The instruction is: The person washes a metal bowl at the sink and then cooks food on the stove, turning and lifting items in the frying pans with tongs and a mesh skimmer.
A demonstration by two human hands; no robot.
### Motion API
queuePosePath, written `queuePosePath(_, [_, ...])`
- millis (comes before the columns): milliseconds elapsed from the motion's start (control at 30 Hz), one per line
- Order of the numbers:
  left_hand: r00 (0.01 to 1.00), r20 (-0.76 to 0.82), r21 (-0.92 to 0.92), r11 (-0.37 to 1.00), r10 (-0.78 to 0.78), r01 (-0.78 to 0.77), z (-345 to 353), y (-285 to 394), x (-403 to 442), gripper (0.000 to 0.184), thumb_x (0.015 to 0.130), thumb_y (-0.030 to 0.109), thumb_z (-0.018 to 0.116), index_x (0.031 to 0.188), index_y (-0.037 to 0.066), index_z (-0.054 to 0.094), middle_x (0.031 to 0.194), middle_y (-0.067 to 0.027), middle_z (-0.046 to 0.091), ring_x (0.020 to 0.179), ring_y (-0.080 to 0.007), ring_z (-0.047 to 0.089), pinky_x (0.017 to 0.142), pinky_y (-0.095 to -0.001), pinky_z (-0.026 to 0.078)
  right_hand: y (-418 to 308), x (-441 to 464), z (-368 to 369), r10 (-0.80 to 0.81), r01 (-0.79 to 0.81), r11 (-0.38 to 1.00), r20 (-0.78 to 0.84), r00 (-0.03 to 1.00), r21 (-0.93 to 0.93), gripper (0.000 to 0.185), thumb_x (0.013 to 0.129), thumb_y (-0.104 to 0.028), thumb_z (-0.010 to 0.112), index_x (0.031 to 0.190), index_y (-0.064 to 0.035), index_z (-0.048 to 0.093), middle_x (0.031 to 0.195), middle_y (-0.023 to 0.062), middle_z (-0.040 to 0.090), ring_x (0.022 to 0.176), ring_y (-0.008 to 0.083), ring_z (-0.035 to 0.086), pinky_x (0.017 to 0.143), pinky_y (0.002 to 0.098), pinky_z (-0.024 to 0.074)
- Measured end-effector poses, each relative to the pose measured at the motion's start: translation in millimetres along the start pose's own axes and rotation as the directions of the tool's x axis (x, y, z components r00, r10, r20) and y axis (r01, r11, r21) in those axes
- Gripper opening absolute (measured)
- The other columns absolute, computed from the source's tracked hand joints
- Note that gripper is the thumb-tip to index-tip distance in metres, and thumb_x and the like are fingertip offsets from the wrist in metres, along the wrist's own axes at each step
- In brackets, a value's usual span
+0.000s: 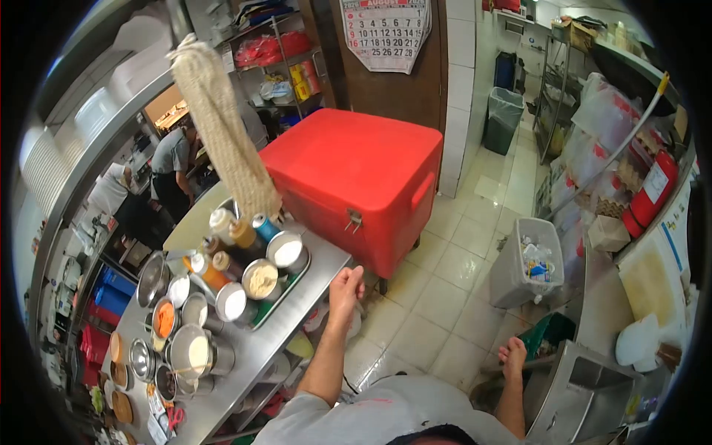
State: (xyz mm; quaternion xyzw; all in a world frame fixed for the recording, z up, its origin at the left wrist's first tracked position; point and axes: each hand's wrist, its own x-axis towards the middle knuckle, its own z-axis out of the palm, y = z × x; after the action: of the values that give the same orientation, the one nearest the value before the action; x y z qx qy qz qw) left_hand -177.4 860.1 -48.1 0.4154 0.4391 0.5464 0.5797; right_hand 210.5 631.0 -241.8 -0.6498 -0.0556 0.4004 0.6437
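Observation:
My left hand [346, 288] is closed, with its fingers curled, beside the corner of the steel counter [322, 259]. Whether anything is inside it cannot be made out. On the right, my right hand [512, 354] hangs with bent fingers near a green bin [547, 334] and a steel sink [593, 393]; its finger gaps are too small to tell. A tray [280, 301] on the counter bears metal containers of white and pale contents and several squeeze bottles [243, 234]. A large red cooler [352, 159] stands beyond the counter.
A grey bin [528, 263] with waste stands on the tiled floor [437, 308]. A fire extinguisher [653, 191] is at the right wall. A cloth [222, 122] hangs over the counter. Two people [172, 159] stand bent over at the far left. Red scissors [175, 417] lie at the counter's near end.

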Motion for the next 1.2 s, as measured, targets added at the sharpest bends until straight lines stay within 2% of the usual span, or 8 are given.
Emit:
queuePosePath(400, [0.940,-0.177,0.126,0.954,0.292,-0.273,127,1,208,0.022,0.090,0.028,0.051,0.077,0.012,0.047,0.057,0.0027,0.042,0.049,-0.0057,0.041,0.043,-0.0187,0.032,-79,265,-23,0.125,-0.123,0.992,-0.213,0.969,0.023,0.016,0.083,-0.017,0.053,0.097,-0.0109,0.050,0.069,0.0009,0.046,0.054,0.0148,0.051,0.045,0.0264,0.0417])
queuePosePath(533, [0.873,-0.324,0.177,0.930,0.365,-0.324,150,13,257,0.021,0.090,0.028,0.051,0.080,0.010,0.047,0.056,0.0027,0.040,0.048,-0.0058,0.039,0.041,-0.0189,0.029,-142,395,29,0.153,-0.162,0.985,-0.111,0.982,-0.067,0.018,0.080,-0.016,0.055,0.096,-0.0099,0.051,0.068,0.0016,0.046,0.053,0.0149,0.051,0.043,0.0267,0.0416])
queuePosePath(733, [0.814,-0.433,0.304,0.913,0.386,-0.272,196,19,321,0.026,0.090,0.031,0.050,0.081,0.007,0.047,0.056,0.0028,0.040,0.046,-0.0054,0.035,0.041,-0.0193,0.027,-243,524,199,-0.013,0.058,0.991,0.344,0.939,-0.122,0.029,0.083,-0.018,0.054,0.108,-0.0035,0.049,0.083,0.0037,0.053,0.063,0.0145,0.053,0.049,0.0278,0.0446])
queuePosePath(867, [0.790,-0.457,0.358,0.897,0.409,-0.258,219,13,371,0.026,0.089,0.031,0.051,0.081,0.006,0.049,0.057,0.0014,0.043,0.049,-0.0049,0.038,0.043,-0.0196,0.031,-277,572,301,-0.013,0.136,0.962,0.457,0.890,-0.237,0.030,0.084,-0.017,0.053,0.110,-0.0032,0.048,0.084,0.0038,0.054,0.068,0.0132,0.054,0.052,0.0274,0.0454])
queuePosePath(1000, [0.760,-0.509,0.445,0.880,0.404,-0.169,243,15,427,0.023,0.090,0.026,0.051,0.083,0.004,0.051,0.061,0.0009,0.045,0.051,-0.0050,0.038,0.045,-0.0197,0.032,-258,644,324,-0.018,0.365,0.729,0.517,0.856,-0.579,0.020,0.081,-0.016,0.055,0.093,0.0002,0.057,0.072,0.0051,0.055,0.068,0.0108,0.053,0.054,0.0275,0.0446])
queuePosePath(1067, [0.749,-0.539,0.463,0.878,0.386,-0.120,255,17,451,0.022,0.089,0.025,0.051,0.084,0.004,0.051,0.061,0.0008,0.045,0.051,-0.0052,0.038,0.046,-0.0198,0.032,-206,726,278,-0.206,0.603,0.472,0.584,0.785,-0.643,0.025,0.077,-0.019,0.060,0.091,0.0018,0.058,0.073,0.0119,0.061,0.067,0.0221,0.059,0.060,0.0353,0.0468])
queuePosePath(1133, [0.762,-0.504,0.530,0.842,0.407,-0.099,265,25,479,0.019,0.088,0.022,0.053,0.085,0.003,0.052,0.065,0.0000,0.048,0.056,-0.0054,0.041,0.049,-0.0202,0.035,-213,752,254,0.084,0.300,0.368,0.353,0.932,-0.880,0.026,0.069,-0.020,0.064,0.083,0.0023,0.061,0.077,0.0165,0.064,0.072,0.0328,0.060,0.067,0.0406,0.0467])
queuePosePath(1200, [0.756,-0.525,0.542,0.838,0.392,-0.059,274,30,500,0.019,0.087,0.021,0.055,0.086,0.002,0.054,0.067,-0.0003,0.050,0.059,-0.0056,0.043,0.051,-0.0205,0.037,-200,794,212,0.156,0.267,0.238,0.308,0.938,-0.934,0.028,0.070,-0.020,0.063,0.086,0.0023,0.061,0.079,0.0168,0.063,0.072,0.0310,0.060,0.065,0.0406,0.0470])
